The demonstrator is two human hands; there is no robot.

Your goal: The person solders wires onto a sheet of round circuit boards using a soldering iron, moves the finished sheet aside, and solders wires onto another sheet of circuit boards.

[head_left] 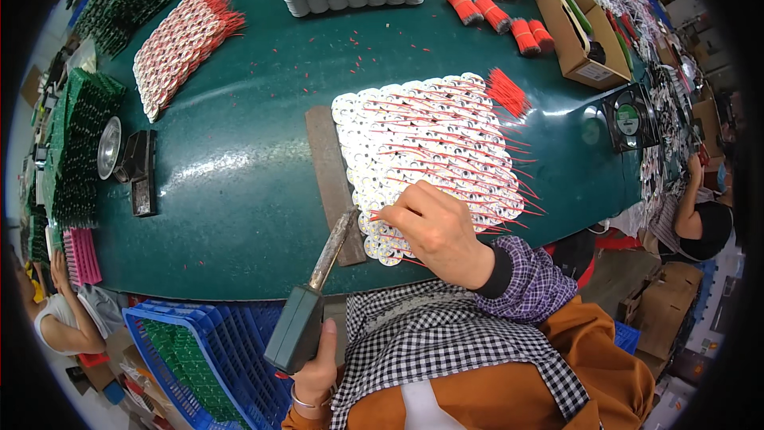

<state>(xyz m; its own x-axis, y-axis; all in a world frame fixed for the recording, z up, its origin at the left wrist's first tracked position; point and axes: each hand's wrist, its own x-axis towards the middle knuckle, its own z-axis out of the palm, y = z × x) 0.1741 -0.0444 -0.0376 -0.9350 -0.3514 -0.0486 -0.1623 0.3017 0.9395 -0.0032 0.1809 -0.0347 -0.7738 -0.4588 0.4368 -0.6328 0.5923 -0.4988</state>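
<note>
While the right hand rests knuckles-up on the near edge of a sheet of round white discs strung with red wires, we note its fingers pinched together on 1 thin red wire at the sheet's lower left corner. Discs too many to count; they lie flat at mid-table on the green table, touching 1 grey flat bar along their left side. Left hand low at the table's near edge, fingers wrapped tight round the dark handle of 1 soldering iron, its metal tip angled up toward the pinched wire, just beside it. Farther off: 4 red wire bundles, 1 open cardboard box, 1 blue crate, and 1 second sheet of discs far left.
</note>
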